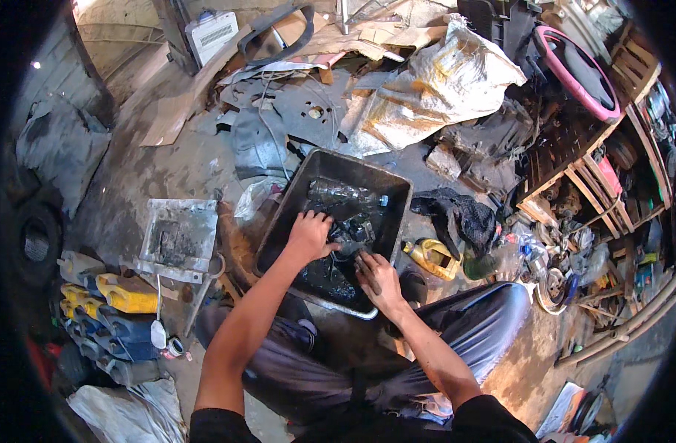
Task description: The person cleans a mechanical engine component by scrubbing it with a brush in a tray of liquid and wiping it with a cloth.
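A black rectangular tub [285, 193] stands in front of me between my knees, with dark, wet liquid in its bottom. Both hands reach into it. My left hand [308, 236] has its fingers curled and its thumb against a small dark metal part [347, 251]. From the other side, the bent fingers of my right hand [380, 282] grip the same part; its exact kind is hard to make out. A clear plastic bottle [342, 193] lies along the tub's far wall. Other dark, wet parts [362, 227] sit beyond my hands, partly hidden.
A cut-open yellow jug [435, 258] and black netting [456, 218] lie right of the tub. Leftward are a grimy metal tray [179, 236] and several yellow and dark jugs [127, 294]. A white sack [434, 88] lies behind; a wooden rack [574, 177] of scrap stands right.
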Tool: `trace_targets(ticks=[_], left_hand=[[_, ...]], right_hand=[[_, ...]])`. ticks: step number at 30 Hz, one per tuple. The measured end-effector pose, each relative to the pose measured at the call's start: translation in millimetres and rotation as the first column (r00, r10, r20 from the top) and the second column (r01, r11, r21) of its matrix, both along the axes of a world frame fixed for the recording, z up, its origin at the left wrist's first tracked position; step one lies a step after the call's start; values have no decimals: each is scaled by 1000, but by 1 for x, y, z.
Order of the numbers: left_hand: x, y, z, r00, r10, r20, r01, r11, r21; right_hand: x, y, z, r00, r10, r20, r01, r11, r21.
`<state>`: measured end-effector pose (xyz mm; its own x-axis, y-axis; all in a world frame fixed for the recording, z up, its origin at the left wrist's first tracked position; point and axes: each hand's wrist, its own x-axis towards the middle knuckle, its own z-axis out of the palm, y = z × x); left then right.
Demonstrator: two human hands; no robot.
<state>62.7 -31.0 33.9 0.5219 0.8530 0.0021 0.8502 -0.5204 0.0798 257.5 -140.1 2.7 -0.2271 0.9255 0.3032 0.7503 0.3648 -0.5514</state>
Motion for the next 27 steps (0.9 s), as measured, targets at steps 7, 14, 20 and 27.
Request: trace_targets(ticks=[7, 14, 20, 27], left_hand=[[6, 7, -6, 970, 146, 195, -128, 986, -102], [4, 5, -23, 928, 207, 309, -226, 974, 28], [15, 3, -9, 919, 250, 305, -245, 968, -54], [19, 4, -10, 917, 267, 298, -258, 964, -70]], right_hand=[[22, 19, 6, 948, 303, 101, -305, 952, 7], [42, 29, -3, 995, 100, -11, -94, 962, 257], [23, 12, 2, 986, 88, 144, -106, 987, 122], [37, 26, -9, 993, -40, 108, 18, 981, 196]])
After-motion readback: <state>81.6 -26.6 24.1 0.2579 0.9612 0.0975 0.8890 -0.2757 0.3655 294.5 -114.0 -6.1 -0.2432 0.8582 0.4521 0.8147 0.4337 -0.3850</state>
